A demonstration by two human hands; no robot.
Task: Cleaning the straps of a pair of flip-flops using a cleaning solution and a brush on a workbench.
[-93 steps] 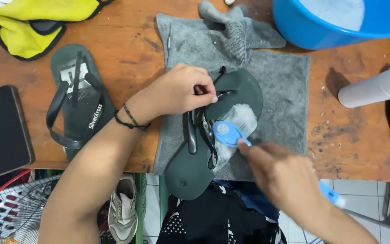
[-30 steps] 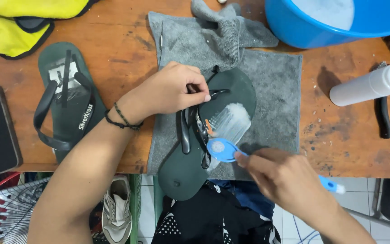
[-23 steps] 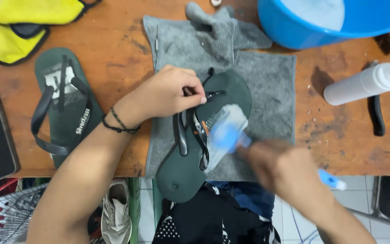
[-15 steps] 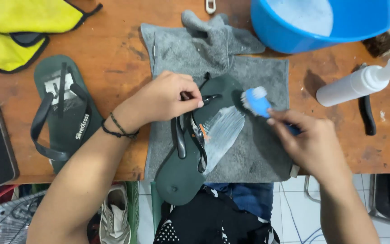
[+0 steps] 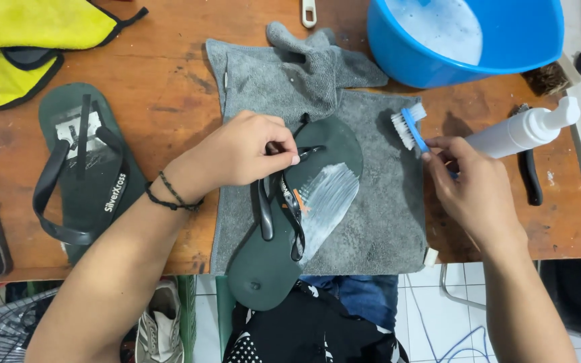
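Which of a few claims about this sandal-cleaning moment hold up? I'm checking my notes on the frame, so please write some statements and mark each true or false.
1. The left hand pins the dark green sandal on the grey towel. True.
2. The right hand presses the brush onto the sandal's sole. False: the brush is held clear of the sandal, over the towel near the blue basin.
3. White foam streaks the sandal's footbed. True.
4. The second sandal lies on the towel too. False: it lies on the bare wooden table, to the left.
5. The basin holds soapy water. True.
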